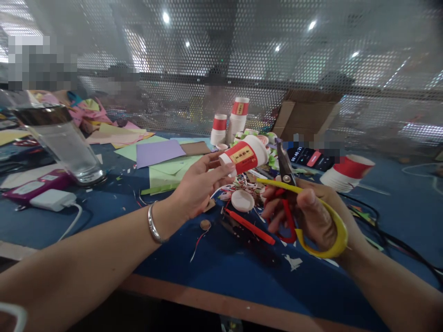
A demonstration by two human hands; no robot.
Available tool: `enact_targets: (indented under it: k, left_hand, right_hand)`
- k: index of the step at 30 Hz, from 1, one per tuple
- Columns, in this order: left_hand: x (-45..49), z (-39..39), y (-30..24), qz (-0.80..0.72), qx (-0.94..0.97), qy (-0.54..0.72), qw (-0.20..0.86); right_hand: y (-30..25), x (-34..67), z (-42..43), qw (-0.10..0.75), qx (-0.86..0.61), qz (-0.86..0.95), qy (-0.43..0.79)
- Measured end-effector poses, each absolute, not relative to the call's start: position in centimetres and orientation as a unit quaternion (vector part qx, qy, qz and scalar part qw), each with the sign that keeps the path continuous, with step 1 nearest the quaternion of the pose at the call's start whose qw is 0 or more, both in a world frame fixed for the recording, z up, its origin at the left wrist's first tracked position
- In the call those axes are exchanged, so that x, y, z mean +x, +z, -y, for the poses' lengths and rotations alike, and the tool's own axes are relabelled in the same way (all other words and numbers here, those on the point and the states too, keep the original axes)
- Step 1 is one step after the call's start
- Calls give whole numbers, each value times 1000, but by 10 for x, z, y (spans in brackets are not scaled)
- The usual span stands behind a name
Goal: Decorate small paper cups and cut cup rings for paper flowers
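Note:
My left hand [204, 182] grips a red and white paper cup [244, 156] by its base, tilted with its rim to the right. In my right hand [316, 214] is a pair of scissors [286, 177] with one yellow and one red handle, blades pointing up just right of the cup's rim. Fingers of the right hand pass through the handles. Below the cup, a white round disc [242, 201] lies among paper scraps and thin wires. An orange-red pen [251, 227] lies on the blue table [214, 263] between the hands.
Stacked paper cups [238, 121] stand at the back, with another tilted stack [348, 173] at right beside a phone [308, 156]. Coloured paper sheets [161, 152], a glass bottle [65, 143] and a white charger [53, 199] are at left. Black cables [398, 242] run along the right.

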State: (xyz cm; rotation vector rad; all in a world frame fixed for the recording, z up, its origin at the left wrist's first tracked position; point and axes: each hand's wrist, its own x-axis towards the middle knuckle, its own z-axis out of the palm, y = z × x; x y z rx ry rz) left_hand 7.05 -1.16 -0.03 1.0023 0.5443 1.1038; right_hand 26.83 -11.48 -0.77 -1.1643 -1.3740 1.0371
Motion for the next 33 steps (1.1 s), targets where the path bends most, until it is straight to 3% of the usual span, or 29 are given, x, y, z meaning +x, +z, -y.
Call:
enact_targets:
  k: [6,15,33]
  left_hand:
    - [70,11,-8,-261,517,512,635]
    - [68,16,-7,-262,612,520,534]
    - [64,19,-5,-240,661,547,454]
  right_hand:
    - [-10,264,111,481,-442,662,368]
    - [1,250,117,372,-554,659,348]
    - [2,246,121,359,-574,641,361]
